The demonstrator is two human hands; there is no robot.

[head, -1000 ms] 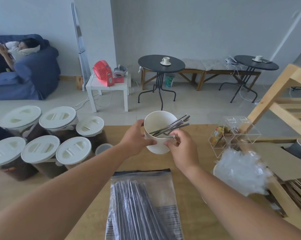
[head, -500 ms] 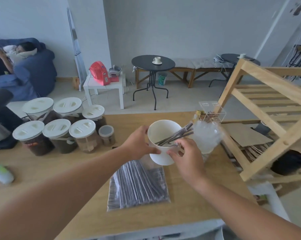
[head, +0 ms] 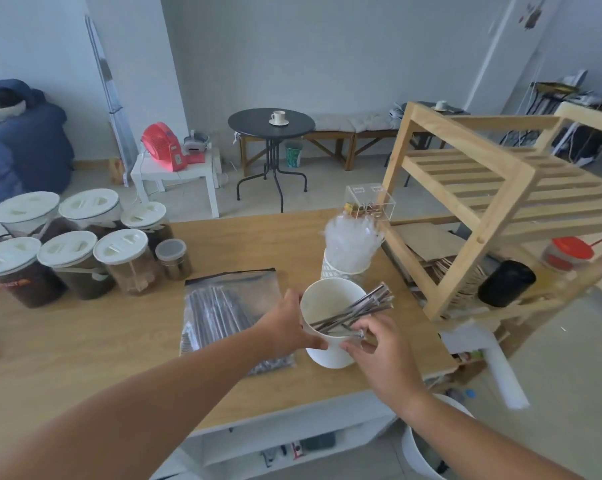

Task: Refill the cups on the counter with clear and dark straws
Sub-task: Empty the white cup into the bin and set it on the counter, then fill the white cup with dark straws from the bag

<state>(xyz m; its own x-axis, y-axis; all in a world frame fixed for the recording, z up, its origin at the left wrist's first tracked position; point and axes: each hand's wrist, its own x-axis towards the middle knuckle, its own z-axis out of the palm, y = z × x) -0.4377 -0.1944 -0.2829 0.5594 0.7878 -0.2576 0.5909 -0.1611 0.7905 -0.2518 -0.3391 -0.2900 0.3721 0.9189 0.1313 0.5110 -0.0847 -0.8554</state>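
**Two hands on one cup, dark straws leaning right**

Head view, the only one. Near the front right corner of the counter point(head: 258, 244): a white cup point(head: 330, 358), clasped from both sides. Left hand point(head: 285, 327) wrapped round the left wall, thumb along the near side. Right hand point(head: 379, 351) curled on the near right wall, fingertips point(head: 370, 323) at the rim beside the low ends of the dark straws point(head: 358, 310). Pinching those ends as well, or only the rim: cannot tell. Standing on the counter or lifted just clear of it: cannot tell either.

Few straws inside, well short of full. Long axis slanted from the near inner wall up and away to the far right, tips fanned out past the rim. Lying across the mouth rather than upright, with the open half of the mouth on the left.

Just left of the cup, flat on the counter and partly under the left wrist: a clear bag point(head: 223, 306) of more dark straws, running front to back. Left hand nearer to it. Likely next: left hand freed for a fresh bunch, right hand steadying the cup, new straws fed in along the same slant.

Just behind the cup, toward the right edge: a second cup point(head: 341, 268) packed with clear straws point(head: 351, 237), seemingly done.
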